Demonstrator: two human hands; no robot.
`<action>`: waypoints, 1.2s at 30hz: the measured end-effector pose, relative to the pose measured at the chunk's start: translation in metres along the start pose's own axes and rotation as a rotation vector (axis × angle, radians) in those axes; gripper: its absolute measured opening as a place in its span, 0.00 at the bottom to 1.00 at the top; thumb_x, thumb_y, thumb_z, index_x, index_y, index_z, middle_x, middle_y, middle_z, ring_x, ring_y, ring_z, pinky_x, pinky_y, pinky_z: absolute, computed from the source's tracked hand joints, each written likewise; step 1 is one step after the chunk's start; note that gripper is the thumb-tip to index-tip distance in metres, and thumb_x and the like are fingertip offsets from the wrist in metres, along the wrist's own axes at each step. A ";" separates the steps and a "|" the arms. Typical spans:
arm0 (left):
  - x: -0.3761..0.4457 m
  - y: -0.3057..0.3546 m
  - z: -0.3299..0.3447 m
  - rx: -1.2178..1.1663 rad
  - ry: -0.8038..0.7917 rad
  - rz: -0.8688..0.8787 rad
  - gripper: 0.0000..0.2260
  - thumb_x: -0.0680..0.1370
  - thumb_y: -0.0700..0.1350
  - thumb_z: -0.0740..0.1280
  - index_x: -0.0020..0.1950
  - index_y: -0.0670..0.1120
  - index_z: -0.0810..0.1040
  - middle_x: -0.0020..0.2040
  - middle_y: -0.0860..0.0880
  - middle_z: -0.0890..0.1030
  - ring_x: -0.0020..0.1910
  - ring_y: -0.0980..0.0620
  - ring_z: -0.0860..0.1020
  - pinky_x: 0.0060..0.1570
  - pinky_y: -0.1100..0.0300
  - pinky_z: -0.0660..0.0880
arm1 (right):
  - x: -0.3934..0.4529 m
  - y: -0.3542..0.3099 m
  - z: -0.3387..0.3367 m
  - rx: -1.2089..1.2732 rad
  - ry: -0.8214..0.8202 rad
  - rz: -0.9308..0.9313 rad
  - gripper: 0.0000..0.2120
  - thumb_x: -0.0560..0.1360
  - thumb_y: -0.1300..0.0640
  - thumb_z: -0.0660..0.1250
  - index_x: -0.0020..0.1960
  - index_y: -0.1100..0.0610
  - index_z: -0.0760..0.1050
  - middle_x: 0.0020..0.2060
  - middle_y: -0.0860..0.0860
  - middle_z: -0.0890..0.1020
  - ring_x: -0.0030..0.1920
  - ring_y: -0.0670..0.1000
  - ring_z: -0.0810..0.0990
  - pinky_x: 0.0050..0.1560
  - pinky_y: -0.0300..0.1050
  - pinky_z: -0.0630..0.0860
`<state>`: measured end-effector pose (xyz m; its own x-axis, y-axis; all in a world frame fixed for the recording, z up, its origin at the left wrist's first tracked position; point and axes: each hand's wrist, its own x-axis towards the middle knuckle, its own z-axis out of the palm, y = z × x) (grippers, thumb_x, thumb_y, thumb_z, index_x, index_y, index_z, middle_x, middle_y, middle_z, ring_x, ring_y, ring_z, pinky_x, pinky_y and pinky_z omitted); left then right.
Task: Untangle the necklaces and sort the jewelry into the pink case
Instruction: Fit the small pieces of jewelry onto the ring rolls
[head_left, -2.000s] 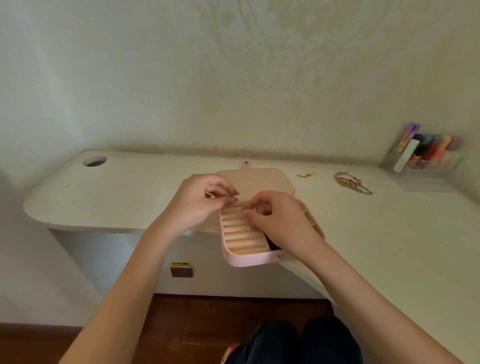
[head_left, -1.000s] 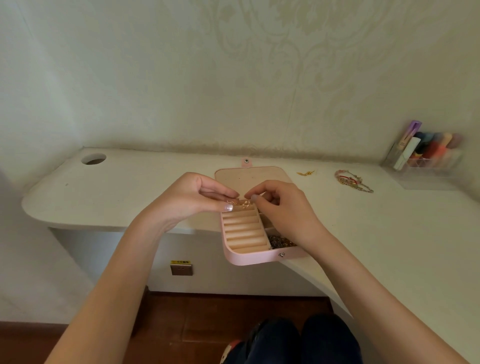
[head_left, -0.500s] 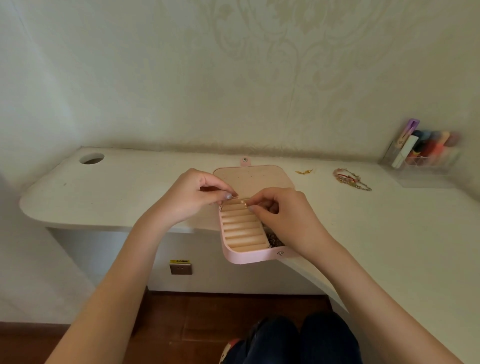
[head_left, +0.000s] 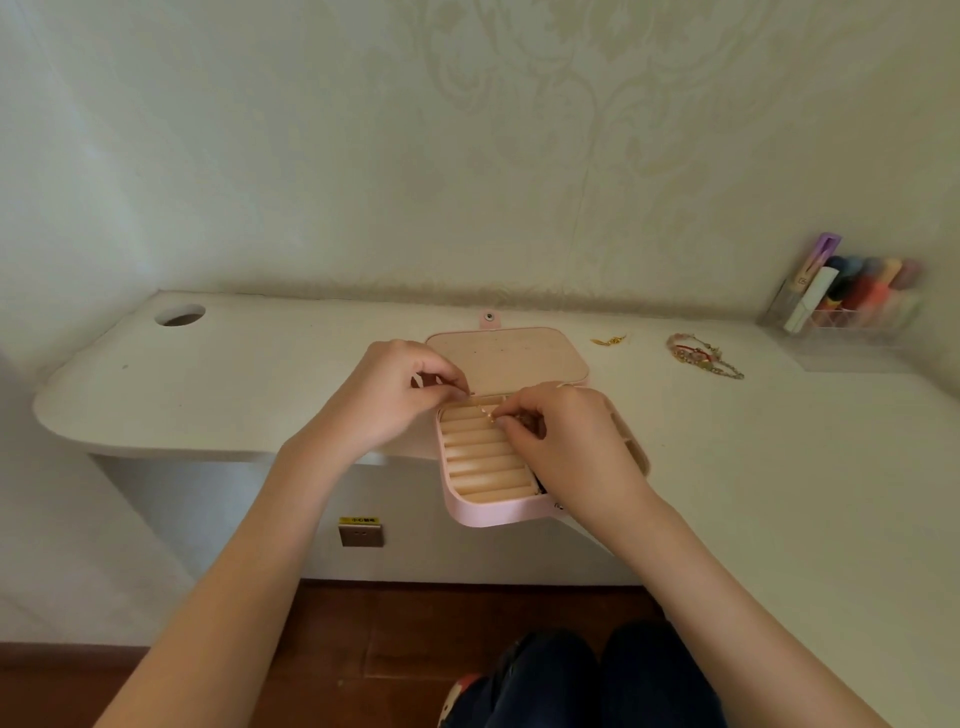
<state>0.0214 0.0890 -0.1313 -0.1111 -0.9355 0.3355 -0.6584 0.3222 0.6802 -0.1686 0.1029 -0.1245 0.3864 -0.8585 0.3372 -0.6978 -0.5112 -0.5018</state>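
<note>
Both hands' curled fingers (head_left: 501, 423) pinch a small gold piece (head_left: 488, 413) over the pink case (head_left: 488, 512).

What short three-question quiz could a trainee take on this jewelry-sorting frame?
1. True or false: the pink case lies open.
2. Which lies nearer the marker holder: (a) the gold piece or (b) the tangled chains?
3. What section of the case are the left hand and right hand working over?

Key: 1 true; 2 b; 3 the ridged ring rolls.
</note>
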 end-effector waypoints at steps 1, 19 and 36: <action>0.001 0.000 0.000 0.007 -0.008 0.006 0.12 0.70 0.37 0.73 0.37 0.55 0.82 0.37 0.58 0.81 0.38 0.57 0.76 0.37 0.71 0.69 | 0.000 0.000 0.001 -0.008 0.006 -0.001 0.07 0.75 0.58 0.66 0.49 0.55 0.83 0.31 0.40 0.70 0.34 0.41 0.69 0.37 0.30 0.65; 0.045 0.021 -0.013 0.113 -0.455 -0.243 0.07 0.67 0.39 0.76 0.35 0.50 0.81 0.32 0.51 0.77 0.32 0.55 0.74 0.35 0.63 0.71 | 0.003 -0.004 0.009 -0.002 -0.004 -0.009 0.06 0.75 0.58 0.67 0.48 0.54 0.82 0.36 0.45 0.74 0.38 0.45 0.71 0.40 0.41 0.67; 0.064 0.027 -0.014 0.144 -0.616 -0.344 0.08 0.67 0.36 0.76 0.35 0.47 0.81 0.31 0.52 0.77 0.32 0.57 0.76 0.42 0.61 0.78 | -0.002 -0.007 0.013 -0.027 0.048 -0.046 0.05 0.74 0.60 0.67 0.46 0.57 0.82 0.40 0.54 0.81 0.41 0.52 0.77 0.43 0.44 0.71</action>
<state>0.0067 0.0403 -0.0823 -0.2517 -0.9061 -0.3400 -0.8186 0.0120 0.5742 -0.1570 0.1077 -0.1318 0.3898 -0.8305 0.3978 -0.6961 -0.5486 -0.4631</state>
